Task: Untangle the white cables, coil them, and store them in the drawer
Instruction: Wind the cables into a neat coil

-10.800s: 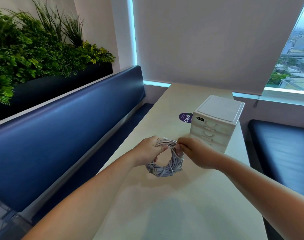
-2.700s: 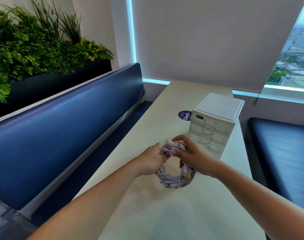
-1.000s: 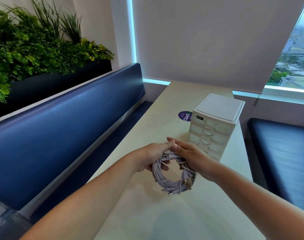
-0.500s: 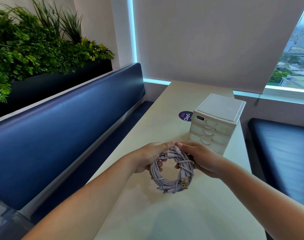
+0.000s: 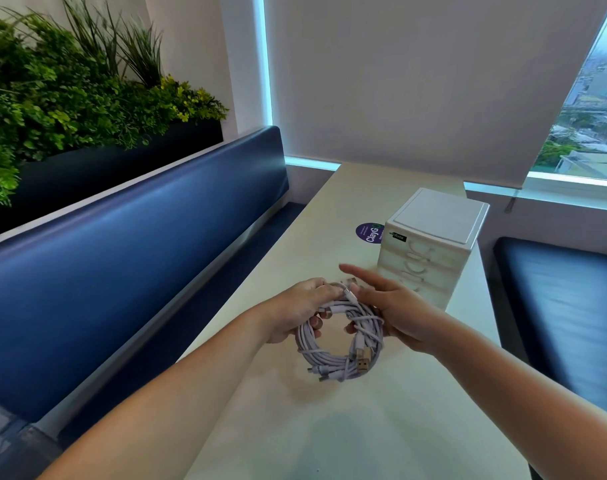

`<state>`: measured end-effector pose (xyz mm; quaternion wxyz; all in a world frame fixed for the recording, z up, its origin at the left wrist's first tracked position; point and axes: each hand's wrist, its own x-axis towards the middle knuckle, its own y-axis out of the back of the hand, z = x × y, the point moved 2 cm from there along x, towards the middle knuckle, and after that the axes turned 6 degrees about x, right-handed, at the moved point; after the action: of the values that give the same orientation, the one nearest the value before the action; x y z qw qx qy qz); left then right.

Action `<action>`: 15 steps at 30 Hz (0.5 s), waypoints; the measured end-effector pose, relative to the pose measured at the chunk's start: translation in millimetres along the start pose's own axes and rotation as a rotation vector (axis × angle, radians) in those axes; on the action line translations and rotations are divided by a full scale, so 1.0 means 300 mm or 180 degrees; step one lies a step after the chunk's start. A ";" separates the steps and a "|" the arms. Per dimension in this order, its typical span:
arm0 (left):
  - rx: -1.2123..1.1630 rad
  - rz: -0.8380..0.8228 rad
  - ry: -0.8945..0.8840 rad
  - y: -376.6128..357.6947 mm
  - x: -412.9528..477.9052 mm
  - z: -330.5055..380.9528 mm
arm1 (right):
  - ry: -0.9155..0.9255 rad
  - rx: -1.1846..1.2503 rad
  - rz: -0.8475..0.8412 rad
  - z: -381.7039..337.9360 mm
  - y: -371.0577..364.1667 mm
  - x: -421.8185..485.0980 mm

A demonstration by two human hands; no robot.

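Observation:
A ring-shaped coil of white cables point(image 5: 333, 358) with several plug ends sticking out hangs just above the table between my hands. My left hand point(image 5: 296, 311) grips its upper left side, fingers curled through the ring. My right hand point(image 5: 393, 308) holds the right side with the thumb inside the ring, while its index finger points straight out to the left over the coil's top. The small white drawer unit point(image 5: 433, 237) stands behind my right hand, all its drawers closed.
The cream table point(image 5: 329, 427) runs away from me to the window blind. A round purple sticker point(image 5: 368, 233) lies left of the drawer unit. A blue bench backrest point(image 5: 122, 254) lines the left side, and another blue seat point(image 5: 565, 306) sits on the right.
My right hand's index finger has lifted off the coil and stretched out to the left. The coil stays in both hands at about the same spot.

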<state>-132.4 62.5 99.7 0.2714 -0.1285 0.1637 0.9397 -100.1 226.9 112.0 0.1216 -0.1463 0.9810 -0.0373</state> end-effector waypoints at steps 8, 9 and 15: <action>0.0113 -0.0484 -0.0097 -0.001 -0.029 0.015 | 0.0264 -0.0906 0.0490 -0.004 0.023 0.019; 0.0108 -0.0525 -0.0111 -0.004 -0.032 0.012 | 0.0404 -0.1043 0.0602 -0.008 0.024 0.022; -0.0077 -0.0424 -0.0154 -0.001 -0.025 0.015 | 0.0669 -0.0869 0.0820 -0.029 0.042 0.033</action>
<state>-126.9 60.9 106.4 0.3357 -0.1196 0.1368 0.9243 -114.8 236.2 116.8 0.0014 -0.0301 0.9949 0.0967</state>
